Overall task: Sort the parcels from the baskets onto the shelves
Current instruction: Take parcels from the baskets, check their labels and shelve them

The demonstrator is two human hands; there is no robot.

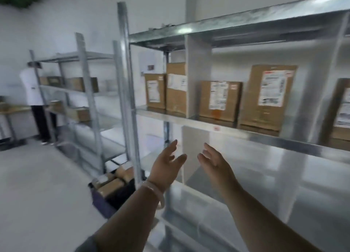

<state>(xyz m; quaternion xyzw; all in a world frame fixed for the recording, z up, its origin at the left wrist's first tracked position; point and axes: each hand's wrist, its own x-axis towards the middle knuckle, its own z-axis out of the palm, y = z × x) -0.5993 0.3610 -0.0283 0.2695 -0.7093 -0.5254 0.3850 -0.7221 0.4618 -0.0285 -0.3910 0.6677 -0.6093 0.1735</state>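
Both hands are raised in the lower middle of the frame and hold nothing. The left hand [166,165] has its fingers spread and straight, and a pale bracelet [153,193] circles its wrist. The right hand [215,162] is just beside it, fingers loose and slightly bent, the two palms turned toward each other but apart. They hover in front of the metal shelf [246,133], below its middle board.

On that board, across the centre and right of the frame, five brown labelled parcels stand upright: two touching side by side [155,91] [176,92], a lower one [219,100], a tall one [269,94], and one cut off by the right edge [341,108].

Low at centre left, beside the shelf's upright post, a dark basket [100,200] sits on the floor with more parcels in it [109,185].

At the left of the frame a second rack [85,81] carries boxes, and another person [32,89] stands at its far end.
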